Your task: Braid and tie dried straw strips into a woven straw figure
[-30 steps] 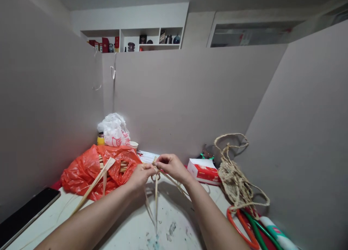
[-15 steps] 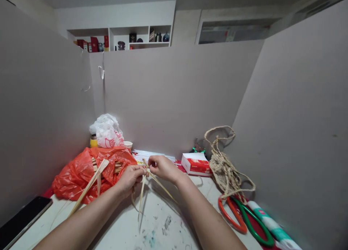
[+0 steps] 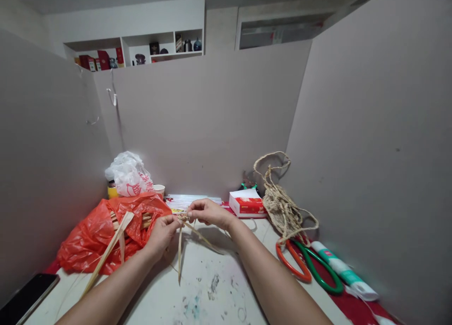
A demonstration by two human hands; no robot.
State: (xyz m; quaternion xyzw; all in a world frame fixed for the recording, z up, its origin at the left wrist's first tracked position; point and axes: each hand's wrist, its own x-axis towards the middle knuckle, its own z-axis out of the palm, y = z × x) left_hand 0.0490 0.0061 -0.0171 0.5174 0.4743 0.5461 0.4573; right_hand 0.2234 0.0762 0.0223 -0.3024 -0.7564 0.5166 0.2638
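Note:
Pale straw strips (image 3: 180,254) hang down from a small braided piece (image 3: 183,217) pinched between my two hands over the white board. My left hand (image 3: 164,231) has its thumb and fingers closed on the left side of the braid. My right hand (image 3: 209,213) grips its right end, fingers bent. One strip drops almost straight down, another slants away to the right. The fingers cover part of the braid. Beside my left forearm, a longer bundle of flat straw (image 3: 108,252) leans on a red plastic bag (image 3: 84,235) with more straw inside.
Coiled straw rope (image 3: 282,212) lies at the right, above scissors with one orange and one green handle (image 3: 323,271). A white-and-green roll (image 3: 344,270) and a red-and-white box (image 3: 247,204) are nearby. At the left lies a phone (image 3: 30,296). Grey partitions (image 3: 212,117) enclose the workspace.
The view has swung slightly to the right. My right hand has lowered and its fingers have come together on the braid, which now lies more level between both hands. The hanging strips have shifted.

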